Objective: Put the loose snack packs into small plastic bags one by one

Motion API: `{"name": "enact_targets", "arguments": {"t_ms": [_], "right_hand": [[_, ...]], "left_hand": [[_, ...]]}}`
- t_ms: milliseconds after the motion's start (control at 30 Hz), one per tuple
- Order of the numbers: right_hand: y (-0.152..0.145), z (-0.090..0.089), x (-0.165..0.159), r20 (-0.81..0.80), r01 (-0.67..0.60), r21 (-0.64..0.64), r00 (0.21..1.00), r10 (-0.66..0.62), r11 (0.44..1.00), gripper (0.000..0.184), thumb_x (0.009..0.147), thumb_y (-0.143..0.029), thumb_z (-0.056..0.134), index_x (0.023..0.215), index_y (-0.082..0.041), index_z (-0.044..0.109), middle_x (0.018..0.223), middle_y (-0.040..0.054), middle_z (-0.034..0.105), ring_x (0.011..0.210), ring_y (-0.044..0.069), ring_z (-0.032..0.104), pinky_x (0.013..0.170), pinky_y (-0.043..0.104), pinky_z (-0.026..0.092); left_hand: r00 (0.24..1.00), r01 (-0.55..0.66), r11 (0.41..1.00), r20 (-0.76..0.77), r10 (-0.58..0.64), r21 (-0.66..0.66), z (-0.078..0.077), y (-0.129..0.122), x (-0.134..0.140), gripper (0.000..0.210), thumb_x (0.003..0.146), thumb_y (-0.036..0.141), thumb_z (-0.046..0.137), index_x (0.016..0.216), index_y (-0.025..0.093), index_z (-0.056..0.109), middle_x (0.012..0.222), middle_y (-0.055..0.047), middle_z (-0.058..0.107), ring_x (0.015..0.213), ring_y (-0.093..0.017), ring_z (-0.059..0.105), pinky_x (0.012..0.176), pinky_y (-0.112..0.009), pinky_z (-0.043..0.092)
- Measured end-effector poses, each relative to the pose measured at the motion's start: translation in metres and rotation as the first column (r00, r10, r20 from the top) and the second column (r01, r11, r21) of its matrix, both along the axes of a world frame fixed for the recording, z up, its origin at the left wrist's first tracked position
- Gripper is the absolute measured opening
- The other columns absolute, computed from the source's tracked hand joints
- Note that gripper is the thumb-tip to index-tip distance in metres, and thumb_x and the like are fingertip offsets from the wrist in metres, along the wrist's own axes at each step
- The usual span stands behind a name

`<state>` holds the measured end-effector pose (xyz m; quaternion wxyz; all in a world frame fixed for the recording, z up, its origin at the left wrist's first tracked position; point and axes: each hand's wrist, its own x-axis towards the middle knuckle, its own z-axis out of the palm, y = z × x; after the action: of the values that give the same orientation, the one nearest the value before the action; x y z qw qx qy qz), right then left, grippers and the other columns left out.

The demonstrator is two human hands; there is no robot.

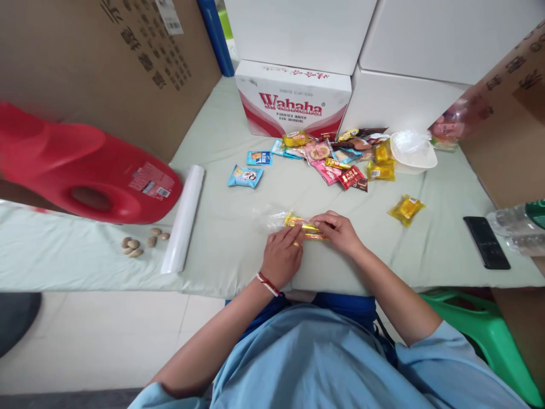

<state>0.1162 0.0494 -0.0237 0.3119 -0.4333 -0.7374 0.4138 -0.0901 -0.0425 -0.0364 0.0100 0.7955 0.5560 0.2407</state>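
Note:
Several gold-yellow wrapped snack sticks [303,225] lie side by side on the cloth in front of me, with a crinkled clear plastic bag [272,220] at their left end. My left hand [282,257] is closed over the left part of the sticks, its fingertips pressing on the wrappers. At their right part, my right hand [342,232] pinches the upper edge with thumb and fingers. My fingers hide much of the sticks, and how far the clear plastic covers them is hard to make out.
Behind lie a pile of wrapped snacks [336,153], a white bowl [414,165] and a Wahaha carton [293,102]. Right: a yellow packet [406,210], phone [486,242] and plastic bottles [517,224]. Left: blue packets [246,176], a white roll [183,221], nuts [134,244], a red jug [106,170].

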Motion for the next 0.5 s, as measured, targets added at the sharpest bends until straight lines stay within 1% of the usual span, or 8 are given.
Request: {"name": "enact_targets", "arguments": {"t_ms": [100, 133, 200, 267, 333, 433, 467, 500], "right_hand": [[-0.002, 0.006, 0.001, -0.002, -0.003, 0.088, 1.000, 0.003, 0.996, 0.029, 0.104, -0.039, 0.060, 0.112, -0.024, 0.083, 0.083, 0.0034, 0.061, 0.075, 0.016, 0.059, 0.071, 0.028, 0.050], [-0.004, 0.008, 0.002, 0.019, -0.045, 0.134, 0.999, 0.043, 0.990, 0.030, 0.105, -0.039, 0.057, 0.114, -0.024, 0.083, 0.086, 0.0044, 0.062, 0.077, 0.017, 0.060, 0.073, 0.029, 0.050], [-0.009, 0.009, 0.005, 0.126, -0.185, 0.201, 0.979, 0.162, 0.962, 0.035, 0.108, -0.040, 0.051, 0.116, -0.025, 0.082, 0.091, 0.0059, 0.064, 0.080, 0.017, 0.061, 0.073, 0.029, 0.050], [-0.014, 0.008, 0.008, 0.265, -0.322, 0.214, 0.928, 0.262, 0.922, 0.040, 0.110, -0.041, 0.045, 0.116, -0.026, 0.081, 0.093, 0.0062, 0.065, 0.081, 0.018, 0.061, 0.072, 0.029, 0.048], [-0.019, 0.004, 0.010, 0.354, -0.383, 0.216, 0.888, 0.294, 0.898, 0.042, 0.112, -0.041, 0.042, 0.115, -0.026, 0.081, 0.090, 0.0061, 0.066, 0.080, 0.019, 0.060, 0.071, 0.029, 0.046], [-0.025, -0.001, 0.009, 0.398, -0.392, 0.242, 0.874, 0.278, 0.888, 0.039, 0.112, -0.039, 0.043, 0.120, -0.028, 0.080, 0.085, 0.0057, 0.066, 0.080, 0.020, 0.059, 0.074, 0.030, 0.045], [-0.027, -0.003, 0.009, 0.405, -0.389, 0.246, 0.873, 0.270, 0.888, 0.038, 0.112, -0.038, 0.044, 0.120, -0.028, 0.080, 0.083, 0.0056, 0.065, 0.080, 0.020, 0.058, 0.074, 0.030, 0.045], [-0.028, -0.003, 0.008, 0.411, -0.387, 0.243, 0.872, 0.267, 0.889, 0.038, 0.112, -0.038, 0.044, 0.119, -0.028, 0.080, 0.082, 0.0058, 0.065, 0.080, 0.020, 0.058, 0.074, 0.030, 0.045]], "left_hand": [[0.999, -0.008, 1.000, -0.043, 0.007, -0.025, 0.001, 0.001, 0.004, 0.033, 0.101, 0.014, 0.054, 0.129, 0.017, 0.071, 0.145, -0.010, 0.068, 0.122, -0.029, 0.066, 0.091, -0.048, 0.047], [0.999, -0.010, 0.999, -0.048, 0.008, -0.036, 0.000, 0.002, 0.006, 0.032, 0.101, 0.014, 0.054, 0.128, 0.017, 0.071, 0.145, -0.011, 0.068, 0.119, -0.029, 0.067, 0.091, -0.048, 0.047], [0.999, -0.017, 0.998, -0.039, 0.015, -0.057, -0.001, 0.005, 0.009, 0.032, 0.101, 0.014, 0.054, 0.127, 0.018, 0.071, 0.144, -0.011, 0.068, 0.113, -0.028, 0.069, 0.091, -0.048, 0.047], [1.000, -0.020, 0.997, -0.007, 0.019, -0.075, -0.002, 0.007, 0.008, 0.031, 0.100, 0.014, 0.054, 0.125, 0.019, 0.073, 0.142, -0.011, 0.070, 0.110, -0.027, 0.071, 0.091, -0.048, 0.048], [0.998, -0.007, 0.996, 0.060, 0.012, -0.085, -0.003, 0.007, 0.004, 0.029, 0.100, 0.014, 0.054, 0.121, 0.020, 0.074, 0.139, -0.011, 0.072, 0.109, -0.027, 0.071, 0.092, -0.047, 0.051], [0.977, -0.080, 0.996, 0.195, 0.084, -0.029, 0.001, 0.000, -0.005, 0.028, 0.099, 0.017, 0.052, 0.114, 0.019, 0.075, 0.124, -0.013, 0.077, 0.107, -0.026, 0.073, 0.092, -0.045, 0.055], [0.970, -0.110, 0.994, 0.220, 0.104, 0.016, 0.005, -0.005, -0.006, 0.026, 0.099, 0.018, 0.052, 0.112, 0.018, 0.075, 0.119, -0.013, 0.078, 0.106, -0.026, 0.074, 0.092, -0.045, 0.056], [0.970, -0.108, 0.991, 0.228, 0.087, 0.082, 0.010, -0.009, -0.004, 0.025, 0.099, 0.019, 0.053, 0.111, 0.019, 0.075, 0.115, -0.013, 0.079, 0.105, -0.026, 0.074, 0.092, -0.044, 0.057]]}}
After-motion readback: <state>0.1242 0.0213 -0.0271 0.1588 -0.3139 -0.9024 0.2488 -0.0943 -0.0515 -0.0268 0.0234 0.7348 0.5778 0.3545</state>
